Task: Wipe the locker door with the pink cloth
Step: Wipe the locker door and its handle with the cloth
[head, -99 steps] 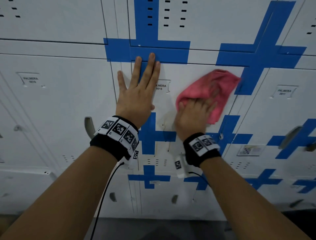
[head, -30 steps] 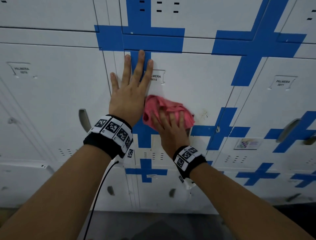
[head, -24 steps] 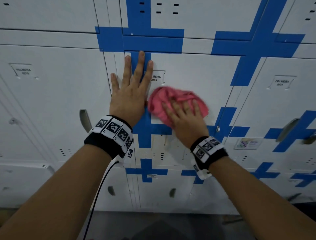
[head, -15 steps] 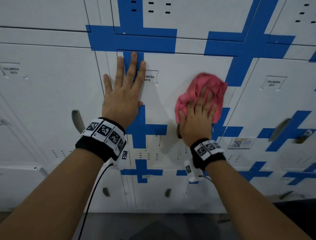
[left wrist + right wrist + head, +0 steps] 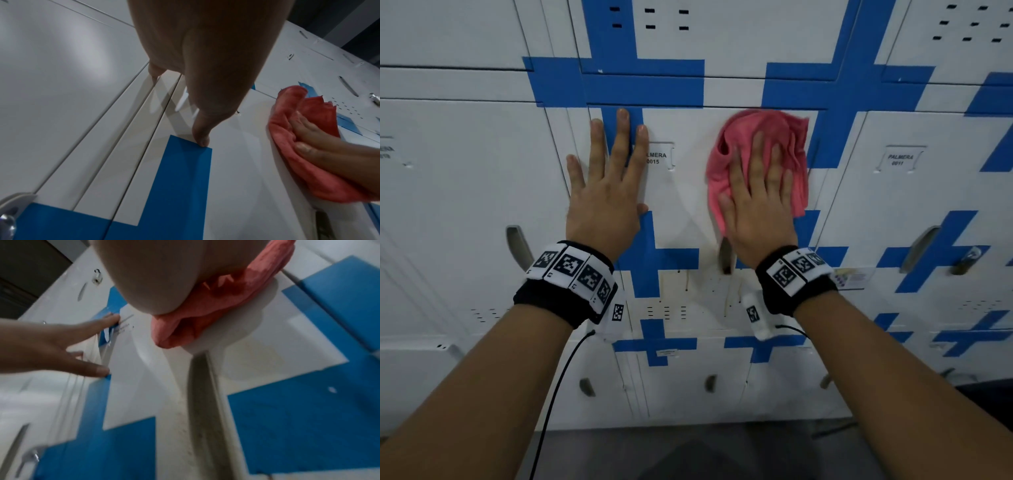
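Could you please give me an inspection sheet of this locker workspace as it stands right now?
Surface: white locker door labelled 0015, with blue cross markings; brownish drip stains below its recessed handle.
Job's things: pink cloth, bunched, pressed flat against the upper right part of the door.
Clutter: nothing seen.
Hands: left hand flat on the door's left edge, fingers straight, holding nothing; right hand presses the cloth with straight fingers.
Cables: black cable hangs from the left wristband; a short one at the right wristband.
Surroundings: neighbouring lockers; a padlock on the locker to the right; dark floor below.
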Demonstrator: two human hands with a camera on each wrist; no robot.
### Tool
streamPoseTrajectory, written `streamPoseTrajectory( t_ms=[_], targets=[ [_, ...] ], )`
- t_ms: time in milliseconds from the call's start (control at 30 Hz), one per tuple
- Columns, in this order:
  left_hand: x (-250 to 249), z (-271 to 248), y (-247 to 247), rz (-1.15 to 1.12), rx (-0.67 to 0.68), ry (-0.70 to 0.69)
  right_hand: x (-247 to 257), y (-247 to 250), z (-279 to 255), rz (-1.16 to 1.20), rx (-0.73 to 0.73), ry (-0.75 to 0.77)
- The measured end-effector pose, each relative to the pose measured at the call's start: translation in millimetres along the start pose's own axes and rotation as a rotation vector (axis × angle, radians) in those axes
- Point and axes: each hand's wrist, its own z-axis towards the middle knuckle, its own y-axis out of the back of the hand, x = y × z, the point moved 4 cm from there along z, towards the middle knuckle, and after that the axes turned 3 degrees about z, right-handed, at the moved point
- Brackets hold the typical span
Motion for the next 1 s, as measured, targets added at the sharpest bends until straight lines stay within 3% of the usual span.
streamPoseTrajectory(
  t_ms=[300, 433, 633, 866, 1000],
  targets=[
    [0, -1, -2, -0.019, 0.005, 0.004, -19, -64, -85, -0.041, 0.217, -0.031],
    [-4, -2, 0, -0.017, 0.006, 0.018, -13, -49, -75, 0.046, 0.165, -0.014],
    [-12, -10, -6, -0.026, -0.016, 0.048, 14, -14, -11, 0.121, -0.007, -0.07],
    [-8, -29, -29, -0.016, -0.009, 0.003, 21, -73, -70, -0.009, 0.191, 0.071],
    [-7, -29, -29, -0.008, 0.003, -0.003, 33, -66, -65, 0.028, 0.143, 0.073]
  ],
)
